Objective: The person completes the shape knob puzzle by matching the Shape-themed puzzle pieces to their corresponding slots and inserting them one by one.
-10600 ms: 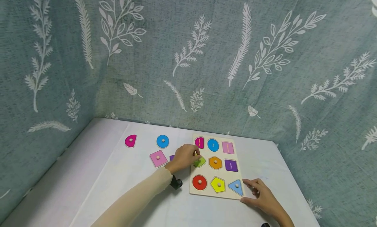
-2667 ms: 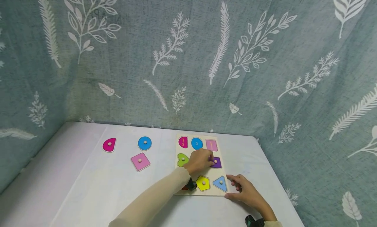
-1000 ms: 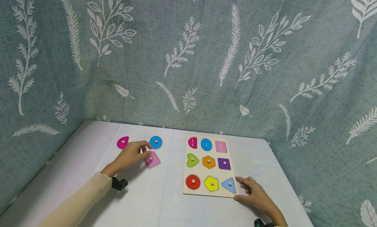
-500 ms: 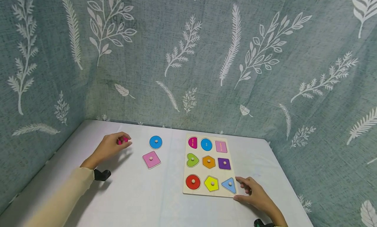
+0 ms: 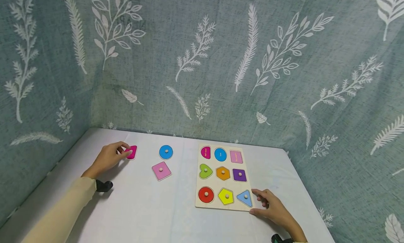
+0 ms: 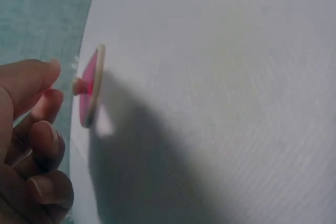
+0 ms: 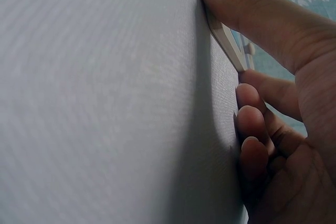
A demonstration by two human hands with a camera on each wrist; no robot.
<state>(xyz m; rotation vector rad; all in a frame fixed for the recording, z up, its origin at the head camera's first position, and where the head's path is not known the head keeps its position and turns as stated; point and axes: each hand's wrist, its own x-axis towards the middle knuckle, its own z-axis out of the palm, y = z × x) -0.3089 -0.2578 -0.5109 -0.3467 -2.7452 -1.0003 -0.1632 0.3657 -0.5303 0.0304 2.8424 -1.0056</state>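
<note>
In the head view my left hand [image 5: 107, 157] is beside the magenta half-round puzzle piece [image 5: 133, 153] at the table's left. The left wrist view shows a small gap between my loosely bent fingers [image 6: 50, 140] and the piece's wooden knob [image 6: 77, 86]. My right hand [image 5: 273, 208] holds the lower right corner of the wooden shape puzzle board [image 5: 217, 183], thumb on the near edge and index finger on the right edge. A blue round piece [image 5: 166, 152] and a pink four-sided piece [image 5: 161, 171] lie between the left hand and the board.
On the board, several knobbed pieces sit in the middle and front rows, including a purple square [image 5: 240, 175] and a red circle [image 5: 206, 194]. The back row shows bare recesses. Patterned cloth [image 5: 202, 60] hangs behind the white table [image 5: 148, 215].
The purple square went from the table into the board. Since then my left hand has moved left, past the pink piece, to the magenta one, then drawn back slightly. My right hand stays at the corner.
</note>
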